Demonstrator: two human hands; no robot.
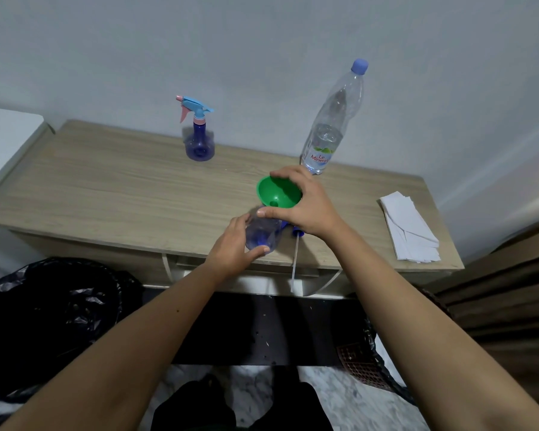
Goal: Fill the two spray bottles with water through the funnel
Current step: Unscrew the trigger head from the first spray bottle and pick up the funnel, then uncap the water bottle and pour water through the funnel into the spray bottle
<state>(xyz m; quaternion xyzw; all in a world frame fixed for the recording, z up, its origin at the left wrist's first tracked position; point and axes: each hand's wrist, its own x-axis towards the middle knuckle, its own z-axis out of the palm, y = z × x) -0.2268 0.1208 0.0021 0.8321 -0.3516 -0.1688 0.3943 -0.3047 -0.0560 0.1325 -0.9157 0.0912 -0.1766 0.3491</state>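
Near the table's front edge, my left hand (235, 247) grips a clear blue spray bottle (262, 233) without its head. A green funnel (277, 192) sits in that bottle's neck, and my right hand (305, 203) holds the funnel by its rim. The removed spray head with its white dip tube (295, 259) lies beside the bottle, partly under my right hand. A second blue spray bottle (199, 141) with its blue and pink trigger head stands upright at the back of the table. A tall capped water bottle (330, 129), roughly a third full, stands at the back right.
The wooden table (106, 188) stands against a white wall. A stack of white paper napkins (408, 227) lies at its right end. A black plastic bag (50, 315) sits on the floor at the left, below the table's front edge.
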